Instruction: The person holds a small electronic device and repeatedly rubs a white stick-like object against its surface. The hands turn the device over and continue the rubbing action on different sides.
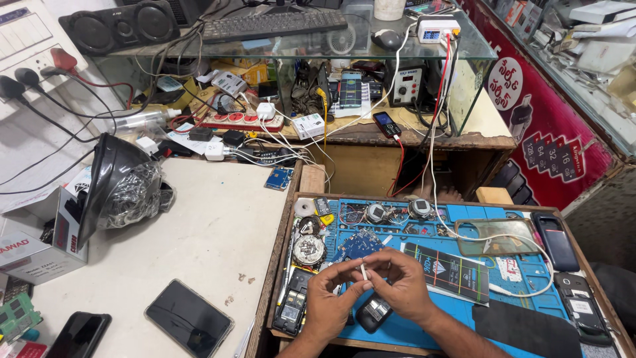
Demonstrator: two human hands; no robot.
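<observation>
Both the left hand (329, 297) and right hand (400, 284) pinch a small white stick (363, 271) above the blue mat (424, 326). A light, steady pinch seems best, the opened phone (373, 311) lying just near.

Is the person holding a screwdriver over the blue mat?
No: both hands, left hand and right hand, pinch a small white stick above the blue mat.

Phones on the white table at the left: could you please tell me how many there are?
2: a larger dark phone beside the wooden tray and a smaller one at the bottom edge; more may lie out of frame.
</observation>
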